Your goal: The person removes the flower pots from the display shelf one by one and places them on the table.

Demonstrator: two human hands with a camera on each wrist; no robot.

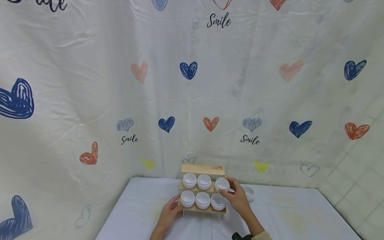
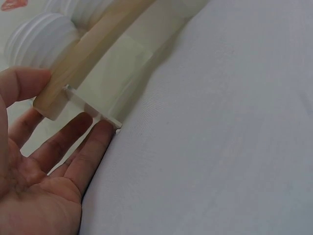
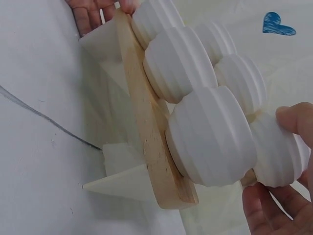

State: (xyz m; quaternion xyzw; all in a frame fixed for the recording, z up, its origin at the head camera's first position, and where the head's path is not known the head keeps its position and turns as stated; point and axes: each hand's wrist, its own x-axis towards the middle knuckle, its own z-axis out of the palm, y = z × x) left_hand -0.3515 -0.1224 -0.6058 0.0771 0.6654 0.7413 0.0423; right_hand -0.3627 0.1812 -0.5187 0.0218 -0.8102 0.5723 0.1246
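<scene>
A tiered wooden stand (image 1: 201, 170) carries small white ribbed cups in two rows, and its top shelf holds none. My left hand (image 1: 170, 212) pinches the left end of the lowest shelf (image 2: 63, 93), thumb above and a finger below, other fingers by the pale leg. My right hand (image 1: 237, 196) grips a white cup (image 3: 279, 149) at the right end of the middle shelf, thumb on one side and fingers on the other. The cup's underside is hidden, so whether it sits fully in its place I cannot tell. Three cups (image 1: 202, 200) stand in the front row.
Another white cup (image 1: 248, 193) sits on the white-covered table (image 1: 288, 213), just right of my right hand. Behind the stand hangs a pale curtain (image 1: 192, 100) printed with hearts. A dark object (image 1: 241, 236) shows beside the right sleeve at the bottom edge.
</scene>
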